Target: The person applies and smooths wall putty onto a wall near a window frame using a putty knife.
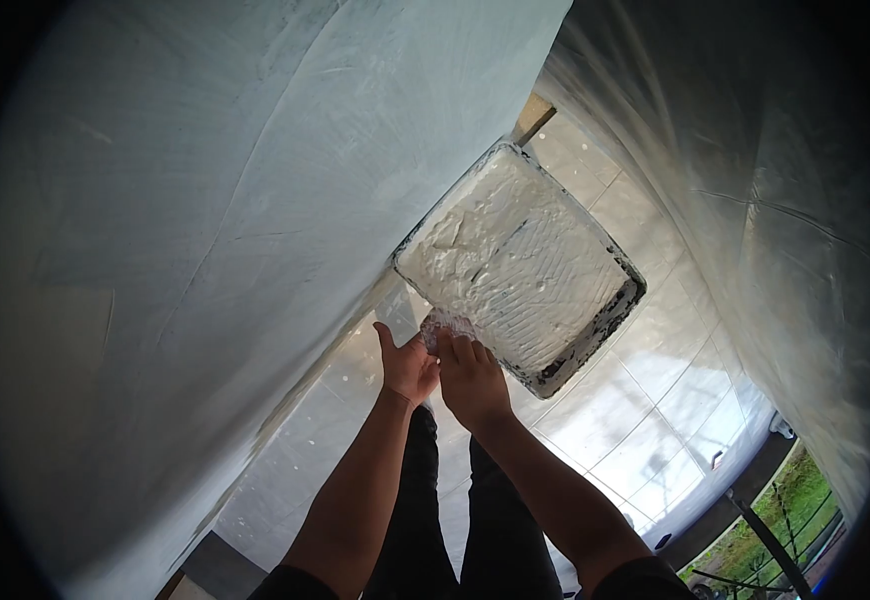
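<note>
A large rectangular tray (615, 310) with dark, smeared edges holds a thick layer of off-white paste (515, 250), ridged in places. At its near corner my left hand (413, 368) is turned palm up, with the thumb stretched away to the left. My right hand (473, 380) bends its fingers over a pale pinkish, crumpled, cloth-like piece (447, 326) that lies against the left hand's fingertips. What that piece is exactly I cannot make out. Some of the left fingers are hidden behind it and the right hand.
A wall (195, 180) with smeared pale coating rises close on the left. Translucent plastic sheeting (755, 220) hangs along the right. Beneath lies a spotted tile floor (605, 420). A wooden piece (533, 115) shows beyond the tray, and grass (800, 500) at lower right.
</note>
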`<state>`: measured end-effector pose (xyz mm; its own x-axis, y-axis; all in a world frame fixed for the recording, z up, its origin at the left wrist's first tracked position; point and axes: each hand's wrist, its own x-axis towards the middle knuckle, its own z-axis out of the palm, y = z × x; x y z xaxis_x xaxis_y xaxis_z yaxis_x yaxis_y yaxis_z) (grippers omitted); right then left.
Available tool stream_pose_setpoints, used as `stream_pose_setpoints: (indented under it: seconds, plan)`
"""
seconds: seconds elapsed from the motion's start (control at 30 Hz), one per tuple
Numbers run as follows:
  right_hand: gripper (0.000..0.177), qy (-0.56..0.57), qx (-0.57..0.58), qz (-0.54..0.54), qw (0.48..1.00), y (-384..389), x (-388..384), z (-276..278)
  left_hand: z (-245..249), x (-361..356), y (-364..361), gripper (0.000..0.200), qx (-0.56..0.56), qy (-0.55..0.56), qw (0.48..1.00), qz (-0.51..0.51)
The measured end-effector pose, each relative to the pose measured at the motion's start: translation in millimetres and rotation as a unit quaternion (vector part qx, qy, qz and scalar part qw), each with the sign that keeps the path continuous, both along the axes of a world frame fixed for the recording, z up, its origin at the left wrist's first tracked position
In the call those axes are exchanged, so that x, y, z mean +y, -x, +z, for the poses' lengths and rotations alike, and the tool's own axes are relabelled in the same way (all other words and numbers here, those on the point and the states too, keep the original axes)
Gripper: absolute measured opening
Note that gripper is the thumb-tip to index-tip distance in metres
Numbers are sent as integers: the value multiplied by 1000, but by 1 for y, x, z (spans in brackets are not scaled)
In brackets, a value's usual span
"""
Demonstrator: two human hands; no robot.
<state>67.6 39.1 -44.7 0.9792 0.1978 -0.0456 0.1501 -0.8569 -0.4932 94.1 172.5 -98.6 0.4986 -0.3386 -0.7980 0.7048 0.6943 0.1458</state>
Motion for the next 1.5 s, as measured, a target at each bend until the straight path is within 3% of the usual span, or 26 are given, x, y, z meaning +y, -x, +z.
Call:
stream_pose_setpoints:
  seconds: [0.07,0.23,0.33,0.37,0.43,0.47,0.53,0.57,0.63,0.67,0.73,0.83,0.87,0.93,0.97,1.03,1.17,1.23,1.33,1.5]
  plan:
    - [44,-16,-1,-6,1000,1,-13,18,1,-1,3,126,-11,-2,1000,-4]
    - [16,-138,20,-238,961,-7,-70,26,0,1,3,125,-53,-45,998,-3]
    - [12,-205,241,-379,870,-21,-106,4,4,0,-2,124,-46,-57,997,23]
    - [12,-206,242,-378,870,-22,-117,-7,4,-1,-4,124,-46,-58,997,24]
    - [14,-106,199,-243,943,-20,-129,-32,6,-2,-4,124,-60,-44,997,18]
    - [14,-107,199,-243,943,-24,-129,-43,5,-2,-6,124,-60,-45,997,17]
    - [17,-22,190,-82,978,-31,-131,-54,5,-6,-6,122,-57,-39,997,27]
    - [17,-21,191,-82,978,-37,-130,-54,6,-8,-7,122,-57,-39,997,26]
    - [19,-84,342,-137,926,-49,-121,-53,7,-10,-10,121,-35,-52,997,47]
    - [19,-85,341,-137,926,-55,-116,-50,8,-10,-12,121,-36,-53,997,47]
    - [21,-177,426,-261,848,-61,-107,-45,8,-11,-12,120,-19,-52,997,54]
    - [21,-204,423,-279,838,-65,-104,-38,11,-8,-11,120,-32,-40,998,37]
    - [21,-204,422,-279,838,-65,-106,-43,11,-9,-12,120,-33,-38,998,37]
    - [27,-58,338,-125,931,-66,-104,-45,14,-9,-11,121,-26,-39,998,41]
    - [27,-58,338,-125,931,-66,-101,-38,14,-10,-11,121,-27,-40,998,42]
    - [33,-92,239,-261,931,-69,-90,-15,15,-10,-11,126,-40,-49,998,17]
    - [34,-78,278,-264,920,-82,-74,8,19,-14,-10,126,-40,-55,997,20]
    - [35,-30,247,-184,951,-88,-62,11,20,-16,-10,126,-27,-67,997,25]
    - [38,-39,254,-133,957,-105,-50,19,18,-15,-11,122,-32,-53,997,40]
    - [43,-42,293,-108,949,-134,-38,17,16,-15,-9,122,-40,-53,997,35]
